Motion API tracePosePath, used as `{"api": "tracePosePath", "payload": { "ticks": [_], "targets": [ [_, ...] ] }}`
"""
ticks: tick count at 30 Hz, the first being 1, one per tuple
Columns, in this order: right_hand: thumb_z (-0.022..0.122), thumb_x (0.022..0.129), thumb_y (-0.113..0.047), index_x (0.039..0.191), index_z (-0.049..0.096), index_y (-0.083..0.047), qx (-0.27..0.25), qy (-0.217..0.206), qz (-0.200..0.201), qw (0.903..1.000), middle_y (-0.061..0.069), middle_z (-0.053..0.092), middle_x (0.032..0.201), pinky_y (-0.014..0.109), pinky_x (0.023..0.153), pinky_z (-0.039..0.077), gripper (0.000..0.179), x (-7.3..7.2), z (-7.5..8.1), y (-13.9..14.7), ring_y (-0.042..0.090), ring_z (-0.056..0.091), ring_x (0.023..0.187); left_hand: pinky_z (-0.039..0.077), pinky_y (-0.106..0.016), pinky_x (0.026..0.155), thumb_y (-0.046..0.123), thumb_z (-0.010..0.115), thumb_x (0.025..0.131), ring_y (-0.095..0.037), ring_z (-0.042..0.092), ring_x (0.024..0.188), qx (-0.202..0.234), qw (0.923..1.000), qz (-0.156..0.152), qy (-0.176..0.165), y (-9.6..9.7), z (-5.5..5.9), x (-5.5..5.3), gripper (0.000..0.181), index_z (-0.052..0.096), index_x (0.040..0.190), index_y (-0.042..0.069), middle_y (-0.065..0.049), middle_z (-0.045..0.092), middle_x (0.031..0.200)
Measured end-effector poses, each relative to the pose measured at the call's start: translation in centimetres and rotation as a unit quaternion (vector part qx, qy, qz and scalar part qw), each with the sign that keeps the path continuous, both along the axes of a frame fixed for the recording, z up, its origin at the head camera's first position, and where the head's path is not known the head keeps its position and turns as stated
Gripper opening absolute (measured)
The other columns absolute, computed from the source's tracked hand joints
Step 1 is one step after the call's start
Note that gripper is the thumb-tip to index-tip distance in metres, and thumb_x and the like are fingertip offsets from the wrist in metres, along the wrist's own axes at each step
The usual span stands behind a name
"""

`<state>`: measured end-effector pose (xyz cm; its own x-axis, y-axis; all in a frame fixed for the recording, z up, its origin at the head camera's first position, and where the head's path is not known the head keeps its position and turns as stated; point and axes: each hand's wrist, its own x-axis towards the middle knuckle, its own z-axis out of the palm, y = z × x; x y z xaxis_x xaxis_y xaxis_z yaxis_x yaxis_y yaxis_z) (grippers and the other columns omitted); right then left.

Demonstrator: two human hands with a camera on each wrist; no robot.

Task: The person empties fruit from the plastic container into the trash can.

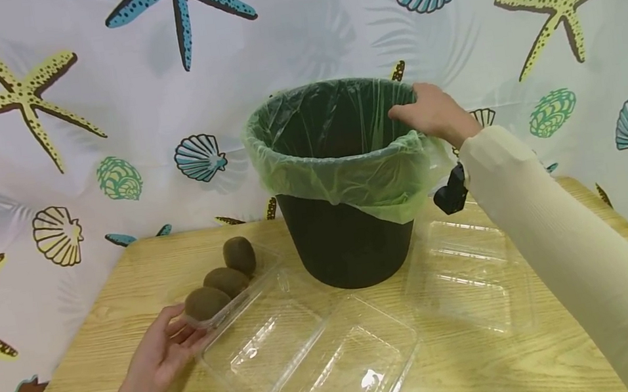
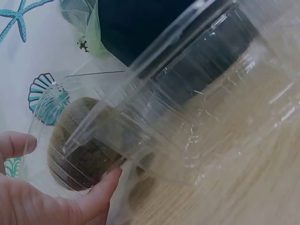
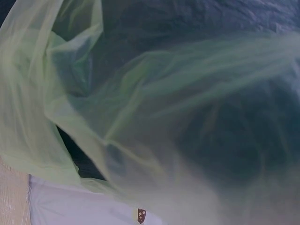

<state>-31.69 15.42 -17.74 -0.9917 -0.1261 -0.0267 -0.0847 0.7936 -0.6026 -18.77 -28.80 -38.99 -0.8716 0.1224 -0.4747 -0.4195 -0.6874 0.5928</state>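
My left hand [image 1: 159,359] grips the near end of a clear plastic container [image 1: 266,262] with three brown kiwis in a row. The nearest kiwi [image 1: 207,303] lies beside my fingers; in the left wrist view a kiwi [image 2: 84,145] shows through the plastic between thumb and finger. My right hand [image 1: 436,110] holds the right rim of a black trash bin [image 1: 349,237], its thumb over the inside edge. A thin green bag [image 1: 342,182] lines the bin and folds over its rim. In the right wrist view the bag [image 3: 140,103] fills most of the picture and hides the hand.
An open clear plastic container [image 1: 350,377] with a hinged lid lies in front of the bin. Another clear container [image 1: 470,275] is on the right, below my right forearm. All stand on a wooden table [image 1: 462,368] against a patterned cloth [image 1: 148,112].
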Motion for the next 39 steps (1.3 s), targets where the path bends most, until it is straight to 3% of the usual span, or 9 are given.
{"api": "tracePosePath", "payload": {
  "ticks": [5, 12, 19, 25, 33, 39],
  "targets": [
    [0.039, 0.097, -0.039, 0.152, 0.0, -0.002, 0.001, -0.001, 0.002, 1.0, 0.016, 0.0, 0.16, 0.052, 0.117, 0.019, 0.078, 0.0, 0.0, 0.0, 0.036, 0.009, 0.147, 0.053, -0.041, 0.088, 0.013, 0.044, 0.097, -0.02, 0.054, 0.096, 0.009, 0.9997, 0.0, 0.021, -0.4, 0.2, 0.1, 0.01, 0.049, 0.097, 0.004, -0.009, 0.043, 0.103],
    [0.039, 0.097, -0.039, 0.152, 0.0, -0.001, 0.004, 0.0, 0.002, 1.0, 0.017, 0.0, 0.16, 0.053, 0.117, 0.019, 0.078, 0.1, 0.0, 0.1, 0.037, 0.009, 0.146, 0.054, -0.041, 0.087, 0.015, 0.045, 0.098, -0.019, 0.054, 0.093, -0.001, 0.9986, -0.004, 0.052, -1.0, 1.8, -0.3, 0.014, 0.053, 0.092, 0.006, -0.008, 0.044, 0.099],
    [0.039, 0.097, -0.038, 0.152, 0.001, -0.001, 0.011, -0.001, 0.002, 0.9999, 0.018, 0.002, 0.16, 0.053, 0.116, 0.019, 0.077, 0.1, 0.0, 0.1, 0.038, 0.01, 0.146, 0.051, -0.044, 0.093, 0.016, 0.047, 0.098, -0.024, 0.055, 0.098, 0.03, 0.998, -0.01, 0.055, -1.9, 4.0, -0.9, 0.014, 0.051, 0.098, 0.003, -0.009, 0.041, 0.108],
    [0.039, 0.096, -0.038, 0.152, 0.001, 0.0, 0.024, 0.002, 0.007, 0.9997, 0.019, 0.002, 0.16, 0.053, 0.116, 0.019, 0.078, 0.0, 0.2, 0.0, 0.038, 0.01, 0.146, 0.053, -0.046, 0.09, 0.017, 0.049, 0.097, -0.028, 0.059, 0.096, 0.057, 0.996, -0.015, 0.067, -2.4, 6.3, -1.5, 0.02, 0.055, 0.091, -0.002, -0.01, 0.045, 0.107],
    [0.038, 0.097, -0.04, 0.151, -0.002, 0.002, 0.051, -0.002, 0.021, 0.9985, 0.02, -0.003, 0.159, 0.052, 0.117, 0.017, 0.079, -0.1, 0.5, 0.0, 0.038, 0.006, 0.146, 0.054, -0.046, 0.086, 0.017, 0.05, 0.098, -0.031, 0.061, 0.095, 0.05, 0.9933, -0.028, 0.1, -2.4, 8.9, -2.0, 0.015, 0.052, 0.101, 0.003, -0.013, 0.05, 0.104],
    [0.036, 0.097, -0.044, 0.15, -0.003, 0.004, 0.086, 0.0, 0.037, 0.9956, 0.021, -0.006, 0.159, 0.05, 0.119, 0.011, 0.081, -0.3, 0.6, 0.1, 0.037, 0.0, 0.147, 0.053, -0.048, 0.087, 0.018, 0.051, 0.097, -0.034, 0.06, 0.095, 0.049, 0.995, -0.022, 0.084, -2.5, 10.6, -2.7, 0.02, 0.044, 0.107, 0.002, -0.015, 0.047, 0.106]
  ]
}}
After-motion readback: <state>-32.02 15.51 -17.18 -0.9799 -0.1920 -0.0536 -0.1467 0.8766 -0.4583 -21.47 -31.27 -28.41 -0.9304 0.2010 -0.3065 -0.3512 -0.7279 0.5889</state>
